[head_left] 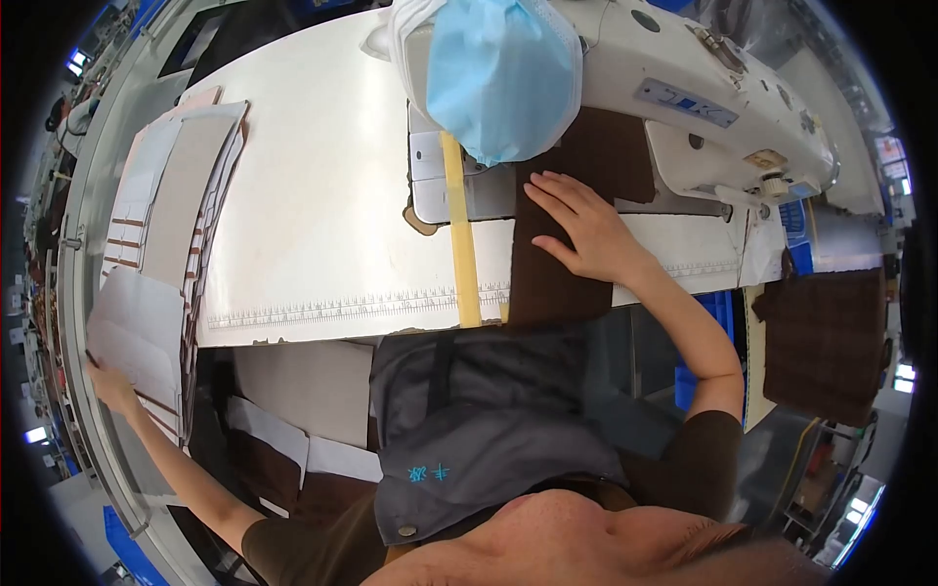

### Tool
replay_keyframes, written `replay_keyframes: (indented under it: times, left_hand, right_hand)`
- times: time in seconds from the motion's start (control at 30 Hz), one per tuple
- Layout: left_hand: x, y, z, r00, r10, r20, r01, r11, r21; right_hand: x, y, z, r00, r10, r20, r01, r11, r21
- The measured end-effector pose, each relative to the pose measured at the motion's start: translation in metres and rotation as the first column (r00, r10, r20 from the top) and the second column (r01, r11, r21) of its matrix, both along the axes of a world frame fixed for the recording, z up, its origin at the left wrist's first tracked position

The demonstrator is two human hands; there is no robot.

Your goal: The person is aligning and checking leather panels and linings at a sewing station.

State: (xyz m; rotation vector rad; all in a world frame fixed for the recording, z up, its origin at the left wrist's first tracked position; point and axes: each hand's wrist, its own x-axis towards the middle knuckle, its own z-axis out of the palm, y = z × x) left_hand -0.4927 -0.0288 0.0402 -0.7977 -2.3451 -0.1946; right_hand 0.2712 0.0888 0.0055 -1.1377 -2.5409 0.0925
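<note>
Skin (547, 532) lies lowest; right hand (588, 234) rests unclenched on central cloth (559, 291); left hand (113, 390), grip I cannot tell, likely picks lower-left panel (142, 317), needing clean separation.

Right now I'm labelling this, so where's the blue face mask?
In the head view, the blue face mask covers the left end of the sewing machine at top centre, above and left of the right hand.

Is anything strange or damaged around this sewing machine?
Yes. A blue face mask covers the head end of the sewing machine, an unusual place for a mask. The white table also looks worn: its front edge is chipped, and a brown patch shows beside the metal plate.
</note>
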Motion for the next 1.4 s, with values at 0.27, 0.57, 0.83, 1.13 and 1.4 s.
replay_keyframes:
  times: [0.27,0.57,0.83,1.13,1.4]
  left_hand:
    - [0.297,0.112,0.089,0.762,-0.648,-0.015,0.607,0.722,-0.332]
    - [0.480,0.155,0.006,0.236,-0.653,0.720,0.971,0.123,-0.206]
    - [0.431,0.201,-0.009,0.041,-0.429,0.902,0.953,0.289,0.094]
    - [0.475,0.175,-0.013,-0.384,-0.561,0.733,0.849,0.099,0.520]
    - [0.483,0.185,-0.029,-0.304,-0.860,0.411,0.946,-0.220,0.240]
  right_hand:
    - [-0.041,0.016,-0.006,0.974,0.216,-0.073,-0.218,0.976,-0.016]
    - [-0.056,0.045,-0.005,0.965,0.229,-0.126,-0.224,0.973,0.047]
    - [-0.058,0.050,-0.006,0.980,0.187,-0.068,-0.182,0.981,0.072]
    - [-0.058,0.045,-0.010,0.982,0.171,-0.082,-0.168,0.985,0.046]
    - [-0.059,0.043,-0.011,0.979,0.173,-0.108,-0.170,0.985,0.043]
